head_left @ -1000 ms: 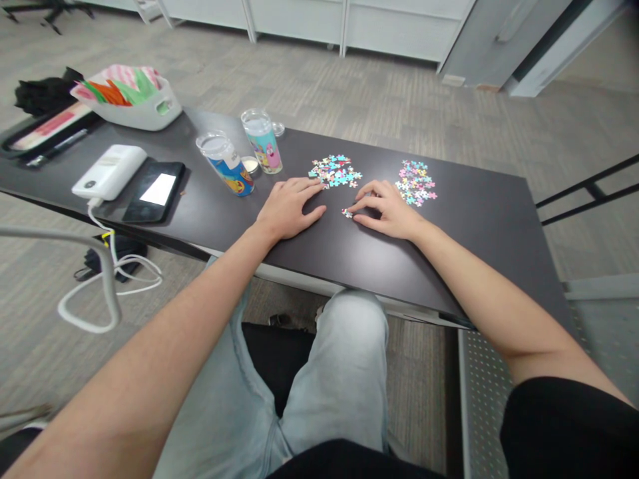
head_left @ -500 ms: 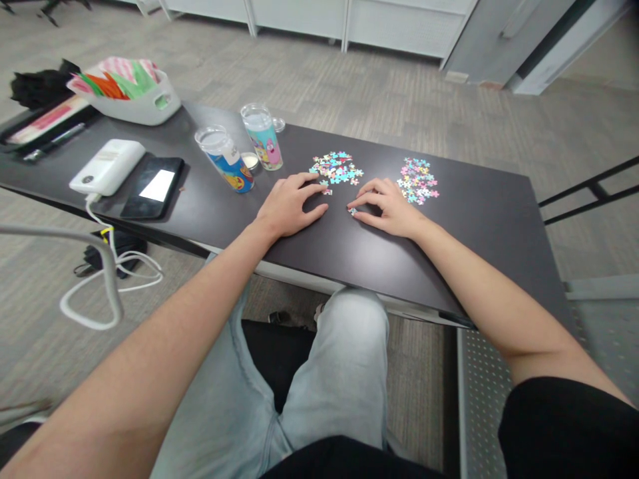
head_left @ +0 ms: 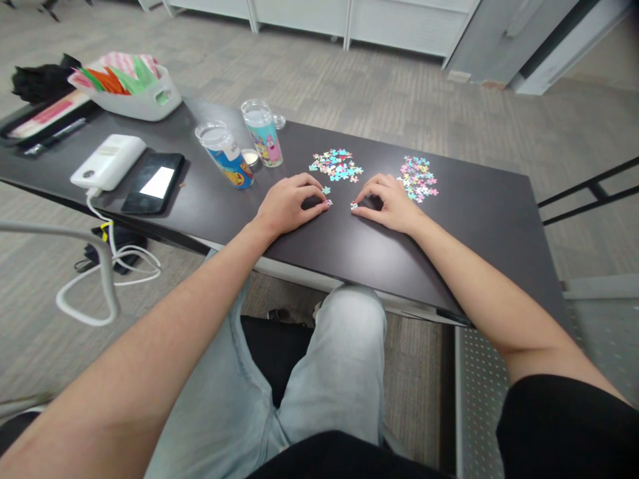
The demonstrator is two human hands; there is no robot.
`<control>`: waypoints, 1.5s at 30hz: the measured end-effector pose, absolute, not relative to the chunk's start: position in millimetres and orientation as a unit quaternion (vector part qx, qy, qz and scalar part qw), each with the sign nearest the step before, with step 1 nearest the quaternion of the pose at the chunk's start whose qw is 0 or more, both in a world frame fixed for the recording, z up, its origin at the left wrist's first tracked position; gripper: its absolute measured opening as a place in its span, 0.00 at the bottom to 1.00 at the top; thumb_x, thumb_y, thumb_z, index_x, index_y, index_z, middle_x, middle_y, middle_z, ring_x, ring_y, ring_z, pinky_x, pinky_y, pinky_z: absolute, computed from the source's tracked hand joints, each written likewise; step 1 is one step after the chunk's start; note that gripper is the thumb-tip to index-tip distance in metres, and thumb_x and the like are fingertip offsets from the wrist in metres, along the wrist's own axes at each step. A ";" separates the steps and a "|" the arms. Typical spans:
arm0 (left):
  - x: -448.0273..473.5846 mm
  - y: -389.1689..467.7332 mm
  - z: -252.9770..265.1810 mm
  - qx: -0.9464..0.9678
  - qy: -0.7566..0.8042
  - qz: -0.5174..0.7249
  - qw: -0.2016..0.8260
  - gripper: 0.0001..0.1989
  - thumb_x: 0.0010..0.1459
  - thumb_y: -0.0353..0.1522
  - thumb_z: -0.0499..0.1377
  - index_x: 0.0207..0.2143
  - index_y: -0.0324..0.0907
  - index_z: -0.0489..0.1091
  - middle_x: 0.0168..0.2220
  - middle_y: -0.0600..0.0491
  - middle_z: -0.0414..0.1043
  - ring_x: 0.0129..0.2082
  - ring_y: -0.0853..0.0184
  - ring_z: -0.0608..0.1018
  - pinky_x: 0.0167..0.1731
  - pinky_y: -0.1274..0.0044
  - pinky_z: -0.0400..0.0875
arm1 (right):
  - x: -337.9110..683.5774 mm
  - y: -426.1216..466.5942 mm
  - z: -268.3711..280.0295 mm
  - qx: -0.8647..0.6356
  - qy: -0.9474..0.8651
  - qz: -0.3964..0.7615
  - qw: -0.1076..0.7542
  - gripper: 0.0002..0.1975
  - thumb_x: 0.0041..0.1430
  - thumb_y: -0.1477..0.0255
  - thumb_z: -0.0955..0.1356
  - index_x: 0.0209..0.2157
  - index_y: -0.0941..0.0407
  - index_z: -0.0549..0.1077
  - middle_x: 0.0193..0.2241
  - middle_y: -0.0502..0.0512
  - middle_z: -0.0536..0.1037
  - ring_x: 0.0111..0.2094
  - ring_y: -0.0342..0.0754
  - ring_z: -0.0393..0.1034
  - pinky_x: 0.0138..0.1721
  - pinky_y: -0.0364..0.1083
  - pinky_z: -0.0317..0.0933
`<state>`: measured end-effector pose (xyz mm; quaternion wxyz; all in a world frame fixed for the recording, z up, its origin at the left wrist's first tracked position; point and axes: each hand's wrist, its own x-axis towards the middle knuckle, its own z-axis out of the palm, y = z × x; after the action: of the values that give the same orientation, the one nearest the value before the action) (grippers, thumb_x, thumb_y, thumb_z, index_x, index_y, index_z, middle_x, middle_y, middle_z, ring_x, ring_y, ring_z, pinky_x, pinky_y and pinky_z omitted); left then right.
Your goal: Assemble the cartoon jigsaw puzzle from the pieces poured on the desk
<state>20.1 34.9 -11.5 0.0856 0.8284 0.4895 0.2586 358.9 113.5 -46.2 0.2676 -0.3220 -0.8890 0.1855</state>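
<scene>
My left hand (head_left: 293, 203) pinches a small puzzle piece (head_left: 329, 202) between thumb and forefinger at the middle of the dark table (head_left: 479, 233). A light green puzzle piece (head_left: 326, 190) lies just beyond those fingertips. Across a narrow gap, my right hand (head_left: 388, 202) has its thumb and forefinger closed on another puzzle piece (head_left: 354, 206), pale with a bit of red. Behind the hands lies a loose heap of puzzle pieces (head_left: 339, 166), mostly blue, white and red. A second heap of puzzle pieces (head_left: 418, 178), pink, yellow and blue, spreads beyond my right hand.
Two clear cups with cartoon prints, one blue (head_left: 227, 156) and one turquoise (head_left: 263, 133), stand left of the heaps. Farther left are a phone (head_left: 154, 183), a white power bank (head_left: 108, 161) with a cable, and a white basket (head_left: 144, 103) of colourful packets.
My left thumb and forefinger have closed on a puzzle piece that lay beside them. The right fingers have drawn together around their piece, which now shows more clearly.
</scene>
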 end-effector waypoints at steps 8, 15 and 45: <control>34.0 40.8 -18.8 0.829 0.495 0.249 0.078 0.15 0.79 0.33 0.60 0.52 0.47 0.89 0.61 0.41 0.88 0.64 0.46 0.88 0.66 0.51 0.80 | 356.4 111.2 -45.2 -0.329 -0.883 0.181 0.280 0.14 0.81 0.56 0.75 0.55 0.47 0.91 0.57 0.64 0.89 0.60 0.71 0.82 0.69 0.74 0.68; 36.5 33.6 -14.3 0.786 0.564 0.247 0.046 0.14 0.80 0.35 0.60 0.56 0.44 0.86 0.58 0.39 0.87 0.62 0.45 0.87 0.64 0.53 0.80 | 356.4 110.1 -45.0 -0.324 -0.886 0.184 0.277 0.13 0.81 0.57 0.75 0.55 0.45 0.93 0.57 0.64 0.88 0.62 0.72 0.81 0.71 0.75 0.67; 78.5 0.1 -8.3 0.801 0.553 0.219 0.066 0.30 0.83 0.46 0.61 0.76 0.41 0.81 0.74 0.34 0.84 0.75 0.39 0.79 0.75 0.46 0.74 | 353.6 113.3 -46.2 -0.303 -0.887 0.196 0.287 0.25 0.82 0.53 0.73 0.70 0.47 0.89 0.68 0.65 0.91 0.70 0.75 0.80 0.77 0.78 0.66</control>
<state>78.5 0.1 -8.3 0.0665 0.8013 0.5529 0.2188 353.6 113.3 -46.2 0.2865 -0.3035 -0.8873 0.1963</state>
